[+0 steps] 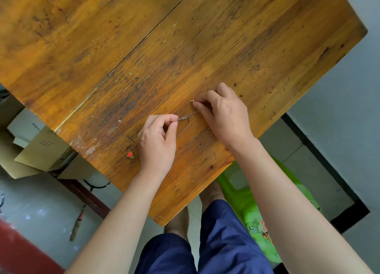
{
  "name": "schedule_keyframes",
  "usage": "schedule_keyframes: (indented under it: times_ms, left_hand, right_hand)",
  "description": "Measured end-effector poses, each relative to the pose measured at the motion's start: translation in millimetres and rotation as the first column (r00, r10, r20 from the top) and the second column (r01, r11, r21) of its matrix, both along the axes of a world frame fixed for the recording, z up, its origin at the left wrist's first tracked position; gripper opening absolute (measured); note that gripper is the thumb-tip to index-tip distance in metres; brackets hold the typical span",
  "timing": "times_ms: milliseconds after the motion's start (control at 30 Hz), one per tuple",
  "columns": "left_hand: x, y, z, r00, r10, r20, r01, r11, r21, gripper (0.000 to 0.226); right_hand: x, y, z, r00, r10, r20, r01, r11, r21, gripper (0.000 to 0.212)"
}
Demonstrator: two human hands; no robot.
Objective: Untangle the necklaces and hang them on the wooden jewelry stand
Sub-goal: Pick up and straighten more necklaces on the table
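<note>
The left hand point(157, 139) pinches a silver chain end point(182, 118) between thumb and forefinger. The right hand point(223, 114) nips a small gold bead point(192, 101) just beyond. The necklaces point(192, 135) trail back from both grips toward the near table edge point(205, 183). A red pendant point(130, 154) lies left. No stand is visible; bare wooden table point(185, 37) stretches away ahead.

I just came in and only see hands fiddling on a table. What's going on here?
A person is working thin chain necklaces apart on a wooden table. The left hand pinches a silver chain end near its clasp; the right hand pinches another end by a small gold piece. A red bead pendant lies aside. No jewelry stand is in view.
</note>
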State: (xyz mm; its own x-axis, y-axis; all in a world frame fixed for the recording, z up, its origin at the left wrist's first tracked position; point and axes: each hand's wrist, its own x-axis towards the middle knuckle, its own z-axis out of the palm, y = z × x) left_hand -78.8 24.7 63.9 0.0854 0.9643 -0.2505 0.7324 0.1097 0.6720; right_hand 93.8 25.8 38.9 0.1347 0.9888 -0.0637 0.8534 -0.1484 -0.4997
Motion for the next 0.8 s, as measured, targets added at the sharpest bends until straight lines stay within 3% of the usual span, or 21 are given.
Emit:
schedule_keyframes:
  times_ms: [167,367,433,534,567,600,700,800]
  left_hand:
    - [-5,-5,-4,1.000,-0.012,-0.010,0.012,1.000,-0.001,0.012]
    - [-6,-6,-4,1.000,0.011,0.020,-0.010,1.000,-0.009,0.013]
    - [-6,-6,-3,0.998,0.029,0.054,-0.028,0.999,-0.020,0.012]
    - [-6,-5,-3,0.994,0.052,0.098,-0.047,0.998,-0.048,0.009]
    - [-6,-5,-3,0.992,0.057,0.113,-0.050,0.997,-0.061,0.008]
    - [-5,-4,-3,0.990,0.058,0.129,-0.050,0.996,-0.069,0.009]
    - [-2,-1,-2,0.986,0.043,0.159,-0.030,0.996,-0.079,0.012]
    - [3,5,-1,0.984,0.033,0.173,-0.016,0.995,-0.096,0.014]
  right_hand:
    - [6,-13,5,0.995,-0.034,-0.089,0.028,0.997,-0.076,0.020]
    - [3,-19,22,0.903,-0.177,-0.392,0.142,0.983,-0.116,0.011]
    - [-2,-16,26,0.761,-0.321,-0.563,0.253,0.947,-0.198,0.012]
    - [-2,-12,33,0.381,-0.531,-0.757,0.277,0.847,-0.454,0.022]
    - [-1,-12,32,0.355,-0.555,-0.753,0.252,0.832,-0.494,0.022]
    - [-1,-14,30,0.383,-0.563,-0.733,0.248,0.826,-0.506,0.022]
    - [2,-15,23,0.601,-0.554,-0.576,0.345,0.830,-0.439,0.021]
    - [9,-11,22,0.667,-0.578,-0.470,0.419,0.813,-0.405,0.024]
